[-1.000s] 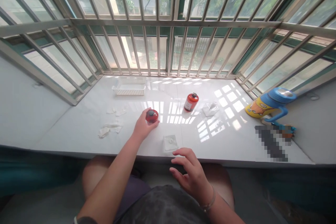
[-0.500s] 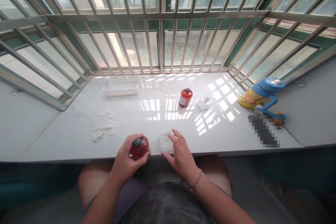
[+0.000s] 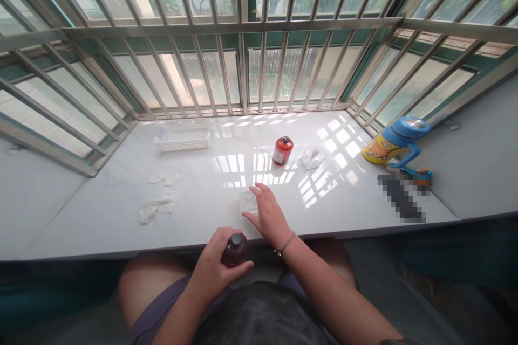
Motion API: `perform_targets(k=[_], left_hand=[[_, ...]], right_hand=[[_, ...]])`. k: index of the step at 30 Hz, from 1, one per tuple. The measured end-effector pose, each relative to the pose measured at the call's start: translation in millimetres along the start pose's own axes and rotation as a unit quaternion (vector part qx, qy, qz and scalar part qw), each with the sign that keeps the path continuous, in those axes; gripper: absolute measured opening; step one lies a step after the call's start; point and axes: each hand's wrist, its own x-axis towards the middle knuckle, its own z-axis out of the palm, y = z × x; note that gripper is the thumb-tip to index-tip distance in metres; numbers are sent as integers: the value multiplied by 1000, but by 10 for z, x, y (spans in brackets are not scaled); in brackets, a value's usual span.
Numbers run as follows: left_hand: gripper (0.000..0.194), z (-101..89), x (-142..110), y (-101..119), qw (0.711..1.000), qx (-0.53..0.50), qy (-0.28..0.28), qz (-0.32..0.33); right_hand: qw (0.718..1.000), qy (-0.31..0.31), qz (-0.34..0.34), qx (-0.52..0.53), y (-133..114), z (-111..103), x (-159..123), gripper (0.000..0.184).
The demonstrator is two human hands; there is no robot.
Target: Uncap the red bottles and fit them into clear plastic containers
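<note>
My left hand (image 3: 216,259) is closed around a dark red bottle (image 3: 235,250) with a black cap, held upright in front of the counter's front edge, above my lap. My right hand (image 3: 267,213) is over the counter, thumb and fingers apart, at the right side of a small clear, whitish square pack (image 3: 247,202). The hand covers part of that pack, and whether the fingers press on it is hard to see. Farther back stands a second red bottle (image 3: 283,152) with a black cap and a white label. Beside it lies another clear whitish pack (image 3: 312,158).
A white plastic basket (image 3: 184,143) sits at the back left. Crumpled white tissues (image 3: 157,207) lie on the left of the white counter (image 3: 101,210). At right are a blue and yellow bottle with a handle (image 3: 396,140) and a blurred dark object (image 3: 402,198). Metal bars (image 3: 243,70) enclose the window.
My left hand has brought the red bottle down and right, off the counter's edge toward my lap. My right hand and the small clear pack have shifted away from me and slightly left.
</note>
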Motion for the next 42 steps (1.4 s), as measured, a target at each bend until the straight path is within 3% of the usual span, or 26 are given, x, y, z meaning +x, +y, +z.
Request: perform_targets(k=[4, 6, 10, 14, 21, 35, 39, 42], left_hand=[[70, 83, -66, -56, 999, 33, 10, -10], [75, 136, -109, -83, 997, 63, 31, -17], [78, 255, -150, -103, 991, 128, 37, 17], [84, 346, -145, -80, 980, 189, 18, 58], [83, 332, -167, 27, 976, 208, 9, 69], [83, 288, -113, 114, 985, 165, 1, 57], [86, 272, -112, 95, 993, 113, -40, 17], [87, 234, -112, 53, 993, 107, -46, -5]], right_hand=[[1000, 12, -6, -11, -225, -197, -59, 49], [999, -40, 13, -7, -382, -311, -160, 32], [975, -200, 80, -62, -632, -440, -367, 38], [954, -266, 109, -86, -679, -489, -474, 39], [952, -268, 149, -10, -687, -538, -535, 25], [957, -243, 119, 103, -651, -636, -543, 13], [955, -265, 54, 118, -599, -702, -524, 11], [950, -288, -12, 117, -576, -765, -509, 29]])
